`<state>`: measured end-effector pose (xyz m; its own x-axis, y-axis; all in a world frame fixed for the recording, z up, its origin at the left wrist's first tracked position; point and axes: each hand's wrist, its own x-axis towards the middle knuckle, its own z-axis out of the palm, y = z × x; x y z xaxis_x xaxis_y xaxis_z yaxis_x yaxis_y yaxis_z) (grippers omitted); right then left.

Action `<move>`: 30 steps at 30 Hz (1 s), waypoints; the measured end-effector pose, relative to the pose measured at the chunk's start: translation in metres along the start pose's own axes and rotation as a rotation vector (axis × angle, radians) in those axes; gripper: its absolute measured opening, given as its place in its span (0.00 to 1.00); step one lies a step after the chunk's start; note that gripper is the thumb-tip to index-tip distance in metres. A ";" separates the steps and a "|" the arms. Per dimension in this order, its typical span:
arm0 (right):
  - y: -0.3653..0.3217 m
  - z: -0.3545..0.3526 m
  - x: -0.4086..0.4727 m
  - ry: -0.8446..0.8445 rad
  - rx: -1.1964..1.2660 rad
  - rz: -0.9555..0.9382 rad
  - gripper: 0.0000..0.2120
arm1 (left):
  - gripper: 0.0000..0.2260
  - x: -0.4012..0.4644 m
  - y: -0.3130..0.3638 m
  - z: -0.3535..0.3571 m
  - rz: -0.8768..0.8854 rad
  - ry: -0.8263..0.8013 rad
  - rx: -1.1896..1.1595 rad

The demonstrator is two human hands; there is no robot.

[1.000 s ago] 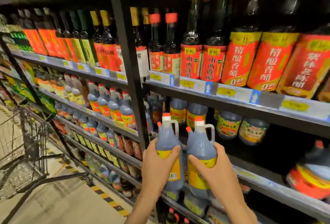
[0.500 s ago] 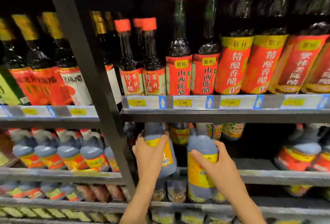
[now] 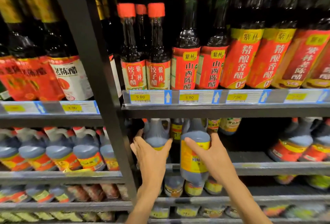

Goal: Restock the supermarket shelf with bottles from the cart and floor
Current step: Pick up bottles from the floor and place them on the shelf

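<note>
Bottles [image 3: 194, 154], two of them, one per hand, up at the mid shelf [image 3: 278, 167] in the bay just right of the black upright [image 3: 107, 109]. Left hand [image 3: 151, 154] wrapped round the lower body of the left jug [image 3: 156, 134], thumb on one side, fingers on the other. Right hand [image 3: 212, 152] curled round the right one from its right flank, fingers across the yellow label. Both gripped low and from behind, prob. so necks and handles clear the underside of the shelf above [image 3: 223, 112] while going in base-first. Right jug w/ base hanging below the shelf lip, so not yet seated; left jug further in, base hidden by the hand, can't tell if resting yet.

Looks: clear plastic jugs, dark brown liquid, grey-blue sheen at the shoulder, moulded handle near the neck, yellow wrap label w/ red characters; caps hidden behind the upper shelf edge. Similar yellow-label bottles [image 3: 176, 131] already at the back of that bay, so likely the right slot. Judged approx. mid-placement for this pair.

Around: tall dark vinegar bottles [image 3: 185, 66] w/ red labels and red caps on the shelf above, price tags [image 3: 148, 97] along its edge, red-label jugs [image 3: 59, 152] in the bay to the left and at far right of the same shelf.
</note>
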<state>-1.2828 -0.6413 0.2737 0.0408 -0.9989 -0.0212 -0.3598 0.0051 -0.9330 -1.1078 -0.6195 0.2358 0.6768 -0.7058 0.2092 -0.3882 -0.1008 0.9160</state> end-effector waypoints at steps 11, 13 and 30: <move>0.000 0.032 0.037 0.093 -0.098 -0.067 0.24 | 0.37 0.002 -0.030 -0.019 0.053 -0.272 0.092; 0.007 0.037 0.034 0.132 -0.127 -0.070 0.25 | 0.36 0.005 -0.032 -0.019 0.043 -0.284 0.106; 0.061 0.030 0.030 -0.045 -0.214 -0.169 0.41 | 0.39 0.008 -0.045 -0.014 0.061 -0.245 0.184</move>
<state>-1.2752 -0.6700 0.2057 0.1572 -0.9816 0.1082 -0.5326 -0.1766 -0.8277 -1.0770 -0.6109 0.2012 0.4865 -0.8603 0.1526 -0.5455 -0.1626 0.8222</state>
